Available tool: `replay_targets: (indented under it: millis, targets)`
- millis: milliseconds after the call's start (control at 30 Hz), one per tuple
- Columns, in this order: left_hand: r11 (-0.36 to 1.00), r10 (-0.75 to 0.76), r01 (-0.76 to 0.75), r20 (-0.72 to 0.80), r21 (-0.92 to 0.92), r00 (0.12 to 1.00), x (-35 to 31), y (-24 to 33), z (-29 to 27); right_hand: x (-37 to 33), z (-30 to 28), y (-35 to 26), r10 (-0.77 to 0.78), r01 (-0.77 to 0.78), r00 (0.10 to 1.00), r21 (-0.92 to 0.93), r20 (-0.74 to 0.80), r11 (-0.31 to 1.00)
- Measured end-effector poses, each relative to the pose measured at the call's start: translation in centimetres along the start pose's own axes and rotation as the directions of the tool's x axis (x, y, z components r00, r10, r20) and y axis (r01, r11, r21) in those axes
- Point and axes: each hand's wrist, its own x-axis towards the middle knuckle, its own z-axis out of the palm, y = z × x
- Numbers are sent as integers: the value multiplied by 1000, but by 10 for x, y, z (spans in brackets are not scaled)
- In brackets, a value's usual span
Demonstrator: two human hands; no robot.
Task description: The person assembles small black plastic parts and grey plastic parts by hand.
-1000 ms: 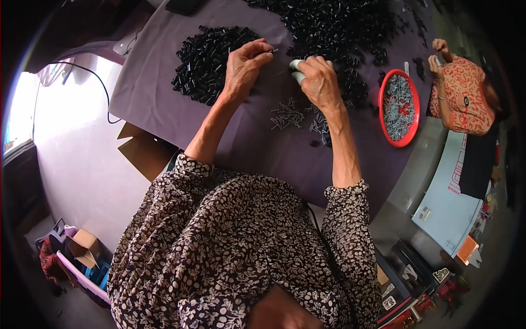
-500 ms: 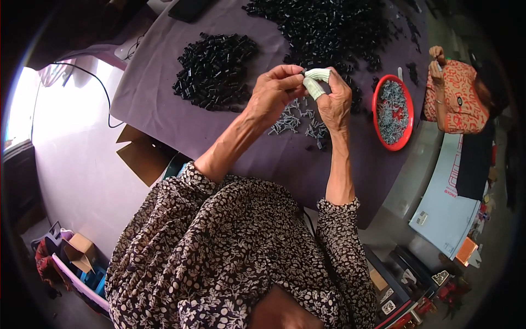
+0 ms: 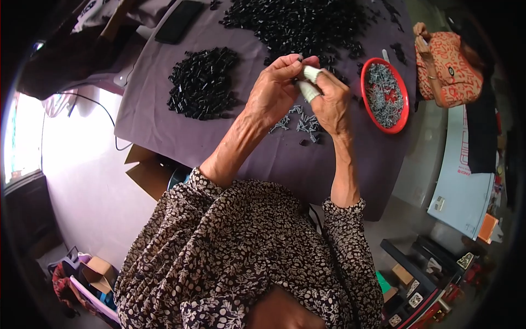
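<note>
My left hand is closed in a pinch, with a small black plastic piece at the tips of its thumb and forefinger. Right beside it, my right hand is also closed, its thumb and forefinger wrapped in pale ribbed finger covers. Something small and dark shows by the covered fingertips, too small to name. Both hands are over the cloth-covered table, fingertips almost touching. Just below them lie loose grey screws, partly hidden by the hands. A single dark piece rests near the screws.
A heap of black pieces lies to the left, a larger heap at the far side. A red dish of screws stands at the right. A dark flat phone-like object lies far left. Another person sits beyond the right edge.
The whole view has shifted a little. My fingertips, which met at one point before, are now slightly apart, the left ones higher with the black piece and the right ones lower.
</note>
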Motion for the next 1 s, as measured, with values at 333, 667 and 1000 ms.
replay_targets:
  millis: [333,667,1000]
  targets:
    - [999,47,-47,145,-2,988,4,-3,37,0,-35,-4,-22,31,997,115,-79,993]
    - [969,74,-83,48,230,996,-12,-18,36,-15,-41,3,187,-107,962,359,-196,927]
    - [943,124,-145,89,301,988,-15,-20,36,-6,-43,-11,3,-1,977,7,-215,1000]
